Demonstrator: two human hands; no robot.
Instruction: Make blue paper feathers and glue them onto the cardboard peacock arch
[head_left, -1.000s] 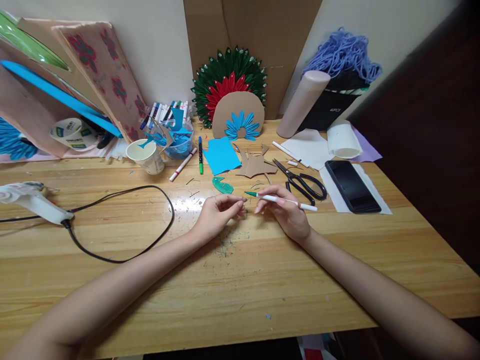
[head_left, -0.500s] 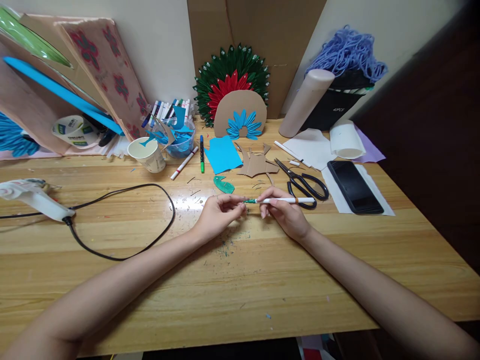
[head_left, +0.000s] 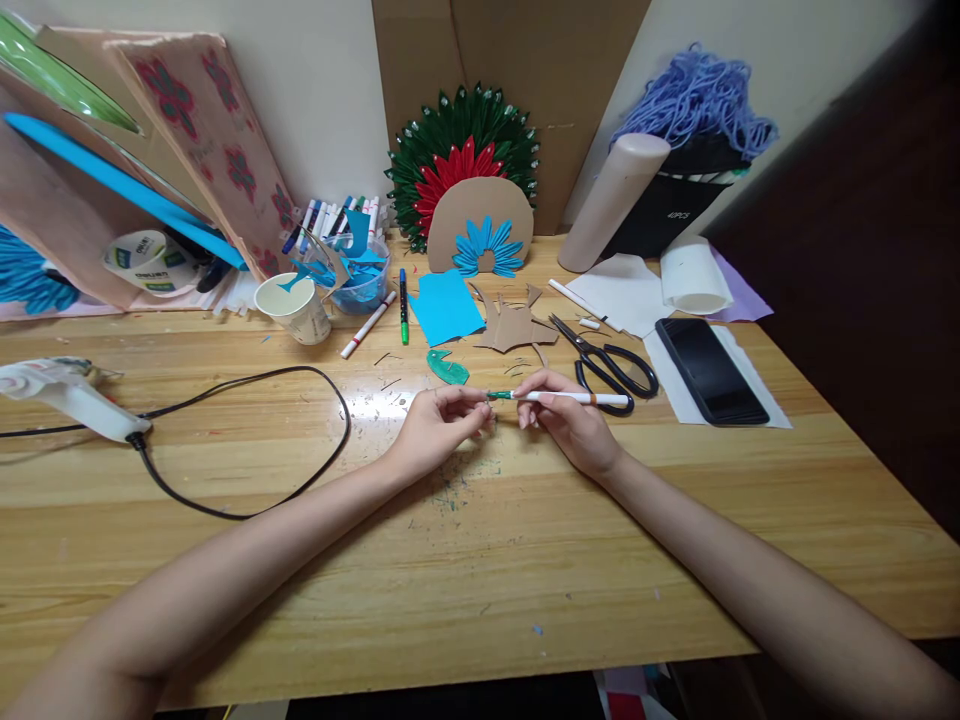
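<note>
Fingers closed in a pinch, my left hand (head_left: 439,428) holds a small green piece (head_left: 498,395) by its left end; its exact shape is mostly hidden by the fingers. My right hand (head_left: 574,425) grips a white marker (head_left: 606,399) lying almost level, its tip pointing left and meeting the green piece. Just beyond my hands, a green cut-out shape (head_left: 448,368) lies flat on the wooden table (head_left: 360,620). Scissors with black handles (head_left: 611,368) rest right behind my right hand.
A white glue gun (head_left: 75,400) with a looped black cord (head_left: 349,420) lies left. Behind are a paper cup (head_left: 296,310), blue paper (head_left: 448,308), cardboard scraps (head_left: 514,325) and a round cardboard piece with blue petals (head_left: 487,210). A phone (head_left: 711,372) lies right.
Both hands keep nearly the same place and hold. The whole view has shifted very slightly; nothing on the table has moved.
</note>
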